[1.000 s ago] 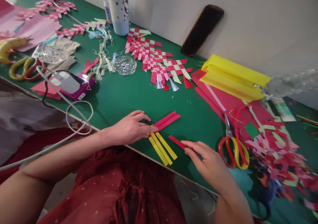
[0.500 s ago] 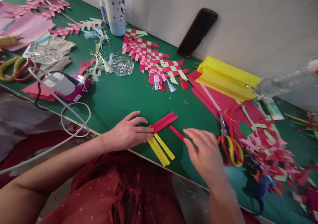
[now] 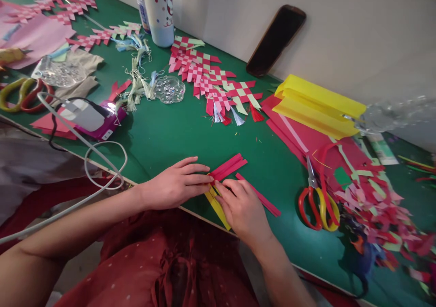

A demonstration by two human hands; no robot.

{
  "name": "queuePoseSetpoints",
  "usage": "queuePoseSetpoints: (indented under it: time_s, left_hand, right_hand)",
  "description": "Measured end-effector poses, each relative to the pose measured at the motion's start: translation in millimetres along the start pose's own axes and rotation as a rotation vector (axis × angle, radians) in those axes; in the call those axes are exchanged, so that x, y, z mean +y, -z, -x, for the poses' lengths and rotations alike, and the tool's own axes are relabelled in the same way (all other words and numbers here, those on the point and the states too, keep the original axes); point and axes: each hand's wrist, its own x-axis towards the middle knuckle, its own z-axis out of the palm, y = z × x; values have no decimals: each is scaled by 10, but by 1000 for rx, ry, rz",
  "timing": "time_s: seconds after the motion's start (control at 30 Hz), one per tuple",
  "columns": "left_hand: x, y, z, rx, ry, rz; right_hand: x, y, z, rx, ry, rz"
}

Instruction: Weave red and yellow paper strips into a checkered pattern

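Note:
Pink paper strips (image 3: 229,166) lie side by side on the green table, slanting up and right from my left hand (image 3: 177,181). My left hand is palm down with its fingertips on their lower end, holding them; its thumb is hidden. Yellow paper strips (image 3: 219,210) run from that same spot toward the table edge. My right hand (image 3: 240,202) is closed in a pinch on a yellow strip close beside the left fingertips, partly covering the yellow strips. More pink strips (image 3: 264,199) lie loose to the right, behind the right hand.
Scissors (image 3: 317,207) and paper scraps (image 3: 371,207) lie right. Folded yellow paper (image 3: 316,107) rests on red sheets (image 3: 289,134). Woven paper fish (image 3: 211,77), a bead dish (image 3: 169,89) and a bottle (image 3: 161,14) stand behind. A phone (image 3: 276,40) leans on the wall; a cable (image 3: 98,152) loops left.
My right hand has moved left to the yellow strips beside my left hand. The pink strip near it now lies on the table. My left hand stays in place.

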Motion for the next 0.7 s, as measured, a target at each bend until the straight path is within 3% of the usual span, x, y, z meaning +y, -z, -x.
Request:
queuePoseSetpoints:
  time_s: [0.1, 0.23, 0.57, 0.7]
  left_hand:
    - [11, 63, 20, 45, -66, 14]
    - [48, 47, 29, -11, -137, 15]
    - [42, -72, 65, -117, -56, -2]
    - [59, -71, 67, -112, -10, 30]
  right_hand:
    - [-3, 13, -12, -3, 0, -17]
    - [-7, 21, -19, 3, -4, -25]
    - [-42, 44, -13, 48, -36, -47]
    - [28, 170, 146, 211, -78, -120]
